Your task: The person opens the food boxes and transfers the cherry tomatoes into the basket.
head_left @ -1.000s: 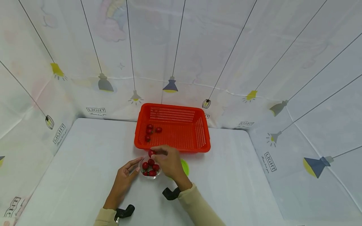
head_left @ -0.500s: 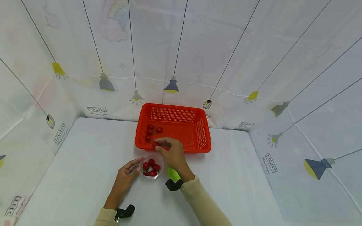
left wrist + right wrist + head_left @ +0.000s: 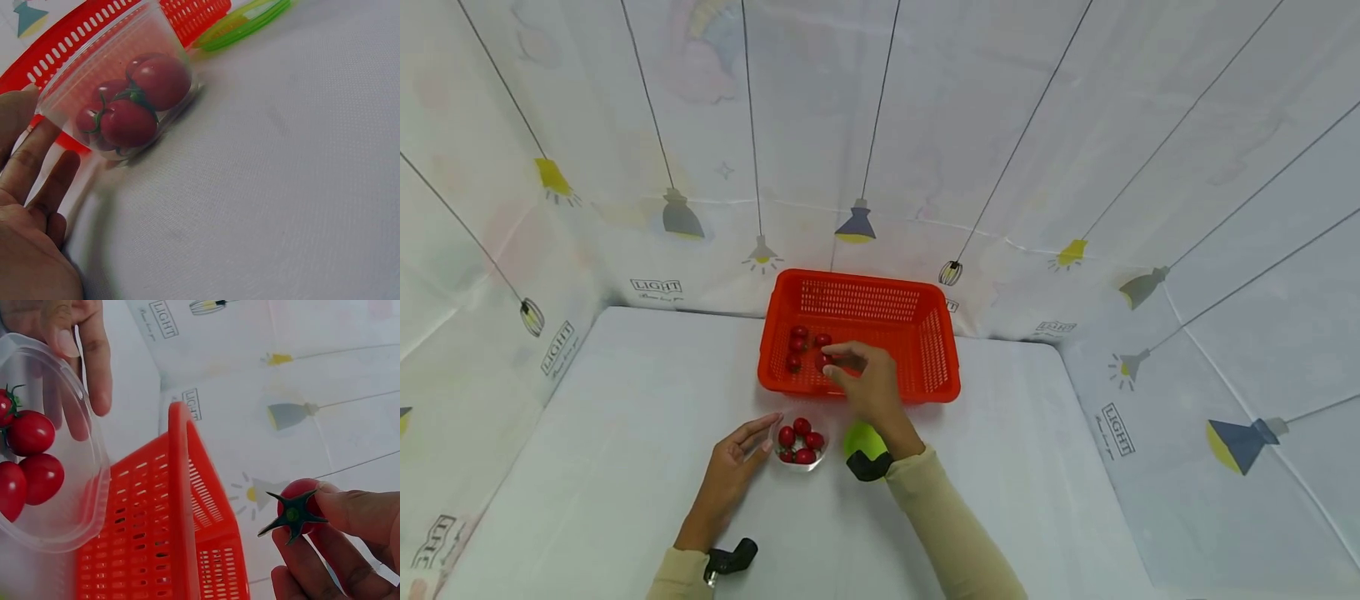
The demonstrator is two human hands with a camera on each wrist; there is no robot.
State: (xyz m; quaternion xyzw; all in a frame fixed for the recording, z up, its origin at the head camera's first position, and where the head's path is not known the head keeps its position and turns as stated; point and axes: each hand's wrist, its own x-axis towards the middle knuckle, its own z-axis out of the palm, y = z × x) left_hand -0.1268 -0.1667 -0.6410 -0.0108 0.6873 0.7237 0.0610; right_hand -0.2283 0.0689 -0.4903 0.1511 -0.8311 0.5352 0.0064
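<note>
Your right hand (image 3: 877,387) pinches one tomato (image 3: 294,514) between thumb and fingertips, over the floor of the red basket (image 3: 910,350). Your left hand (image 3: 732,467), fingers nearly straight, touches the clear tub (image 3: 78,481), which holds several tomatoes and stands beside a green lid (image 3: 860,438).

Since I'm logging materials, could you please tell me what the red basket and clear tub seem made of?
Red basket: probably molded plastic, slightly glossy, given its even color and regular slots.
Clear tub: likely thin plastic, smooth; tomatoes show through its wall.
</note>
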